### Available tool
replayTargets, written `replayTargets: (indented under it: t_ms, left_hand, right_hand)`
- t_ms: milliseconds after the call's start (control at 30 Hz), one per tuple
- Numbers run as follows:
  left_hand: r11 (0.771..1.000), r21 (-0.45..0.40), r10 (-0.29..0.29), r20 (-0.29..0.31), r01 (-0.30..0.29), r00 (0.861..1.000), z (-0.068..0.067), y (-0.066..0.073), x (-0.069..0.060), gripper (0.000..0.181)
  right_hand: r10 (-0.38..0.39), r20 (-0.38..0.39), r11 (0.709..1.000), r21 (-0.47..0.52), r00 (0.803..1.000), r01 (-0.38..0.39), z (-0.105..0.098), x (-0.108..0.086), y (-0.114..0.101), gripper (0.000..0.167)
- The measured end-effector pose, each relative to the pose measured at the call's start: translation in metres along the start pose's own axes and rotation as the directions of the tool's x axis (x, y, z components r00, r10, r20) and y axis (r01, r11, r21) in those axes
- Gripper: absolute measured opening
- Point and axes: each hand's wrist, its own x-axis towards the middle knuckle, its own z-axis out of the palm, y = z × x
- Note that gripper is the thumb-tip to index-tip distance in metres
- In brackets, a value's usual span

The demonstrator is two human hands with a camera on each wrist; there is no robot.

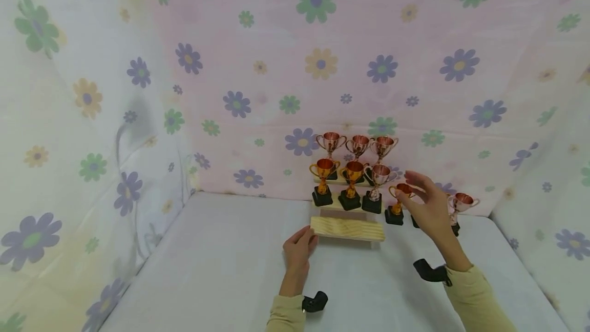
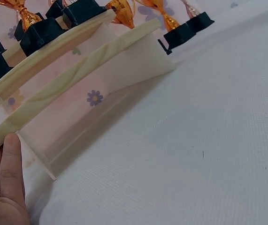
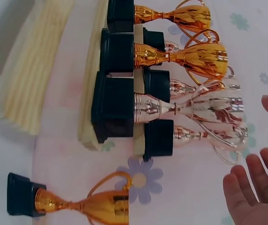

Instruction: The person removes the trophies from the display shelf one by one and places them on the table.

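Near the bench's (image 1: 239,250) back edge, the left fingers (image 2: 11,161) pinch the stand (image 1: 348,227) by its lowest shelf's (image 2: 68,82) left end, seemingly steadying it, while the right fingers (image 3: 258,176) spread empty near the gold cup (image 1: 396,207) beside it.

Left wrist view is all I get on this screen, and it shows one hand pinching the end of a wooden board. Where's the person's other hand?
Observer: In the head view, the right hand is raised near a gold trophy just right of the wooden stand.

Visitor: Neat! My picture cuts off up high. What's standing at the very top?

Observer: Three pinkish trophies, in a row on the top shelf.
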Motion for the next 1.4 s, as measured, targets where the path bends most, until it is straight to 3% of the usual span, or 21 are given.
replayTargets:
  t_ms: [133, 333, 700, 833, 1067, 1400]
  left_hand:
    - [1.0, -0.01, 0.001, 0.002, -0.001, 1.0, 0.001, -0.001, 0.001, 0.03]
    - [1.0, -0.02, 0.008, -0.001, -0.008, 1.0, 0.0, -0.003, 0.003, 0.028]
    - [0.998, -0.055, 0.04, 0.039, -0.038, 0.998, -0.002, -0.001, 0.001, 0.029]
    - [0.998, -0.061, 0.035, 0.04, -0.033, 0.999, -0.002, 0.0, 0.0, 0.03]
    - [0.998, -0.058, 0.036, 0.033, -0.034, 0.999, -0.002, -0.002, 0.0, 0.029]
    - [0.998, -0.061, 0.026, 0.016, -0.025, 1.0, -0.002, -0.004, 0.003, 0.029]
  right_hand:
    - [0.049, -0.014, 0.998, 0.029, 0.999, -0.048, 0.014, 0.019, 0.0, 0.064]
    - [0.135, 0.062, 0.988, 0.063, 0.989, -0.139, 0.031, 0.034, 0.001, 0.074]
    - [0.186, 0.081, 0.979, 0.075, 0.979, -0.192, 0.049, 0.04, 0.007, 0.07]
    - [0.183, 0.049, 0.979, 0.088, 0.982, -0.187, 0.052, 0.038, 0.005, 0.062]
    - [0.164, 0.006, 0.978, 0.132, 0.986, -0.163, 0.046, 0.03, -0.033, 0.049]
    - [0.105, -0.094, 0.979, 0.187, 0.99, -0.086, 0.055, 0.024, -0.023, 0.043]
